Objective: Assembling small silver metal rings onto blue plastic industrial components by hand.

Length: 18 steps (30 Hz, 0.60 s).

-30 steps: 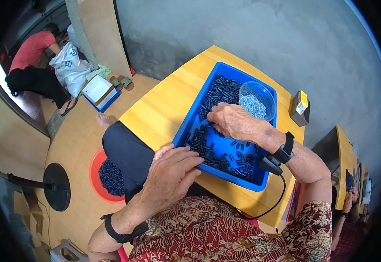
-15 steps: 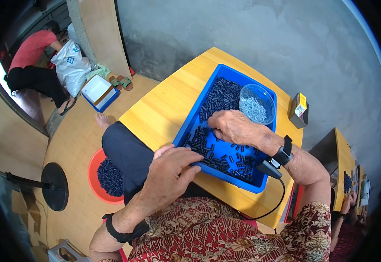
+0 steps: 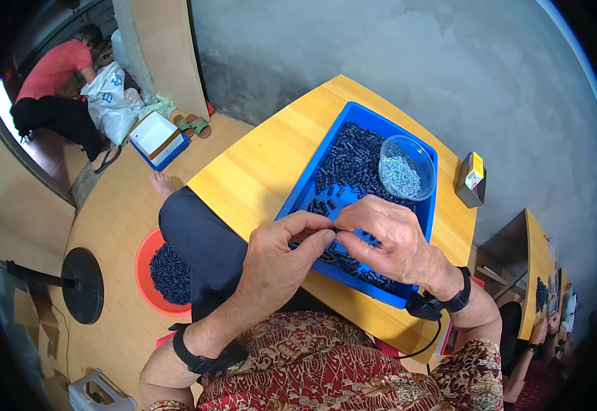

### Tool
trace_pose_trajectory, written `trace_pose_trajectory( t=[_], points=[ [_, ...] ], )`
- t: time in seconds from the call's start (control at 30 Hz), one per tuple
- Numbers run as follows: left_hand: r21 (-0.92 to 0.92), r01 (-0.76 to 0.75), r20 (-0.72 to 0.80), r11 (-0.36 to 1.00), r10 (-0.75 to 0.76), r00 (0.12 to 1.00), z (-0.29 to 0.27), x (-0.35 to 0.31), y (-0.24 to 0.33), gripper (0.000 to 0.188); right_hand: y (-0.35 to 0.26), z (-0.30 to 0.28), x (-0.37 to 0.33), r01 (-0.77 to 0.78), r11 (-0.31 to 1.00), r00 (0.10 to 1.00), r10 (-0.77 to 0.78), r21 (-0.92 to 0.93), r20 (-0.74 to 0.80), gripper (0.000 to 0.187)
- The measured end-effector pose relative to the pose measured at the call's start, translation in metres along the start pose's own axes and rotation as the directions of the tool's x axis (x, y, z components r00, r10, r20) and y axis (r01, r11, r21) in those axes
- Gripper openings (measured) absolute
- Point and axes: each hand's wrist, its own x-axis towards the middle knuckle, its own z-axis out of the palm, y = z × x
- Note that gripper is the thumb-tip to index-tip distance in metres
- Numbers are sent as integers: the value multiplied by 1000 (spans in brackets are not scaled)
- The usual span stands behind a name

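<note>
Both my hands meet over the near part of a blue tray (image 3: 433, 216). My left hand (image 3: 278, 257) is closed in a thumb-and-finger pinch. My right hand (image 3: 391, 236) pinches at the same spot, its fingertips touching the left ones. A tiny dark bit shows between them, too covered to make out. Short black tubes (image 3: 353, 151) are heaped in the tray's far half, with more scattered below my hands. A round clear tub (image 3: 408, 145) in the tray's right side contains small silvery pieces.
The tray stands on a yellow wooden table (image 3: 257, 164) by a grey wall. An orange-red basin (image 3: 143, 274) of black pieces is on the floor, left of my leg. A small dark box (image 3: 471, 192) is right of the tray. Others' hands (image 3: 539, 330) work at the far right; a person (image 3: 52, 72) bends at upper left.
My right hand has come up from the black tubes toward me, to meet my left hand. The left has left the tray's near edge and closed into a pinch.
</note>
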Motion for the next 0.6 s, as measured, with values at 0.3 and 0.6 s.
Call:
trace_pose_trajectory(
  t=[0.3,0.6],
  points=[
    [-178,108,69,978,-97,993,-1,2,5,19,-6,3,-4,31,999,996,-35,-43,-81,22],
    [-361,150,124,920,-113,986,-4,5,4,19,-18,8,-6,-104,993,987,110,52,-115,24]
  ],
)
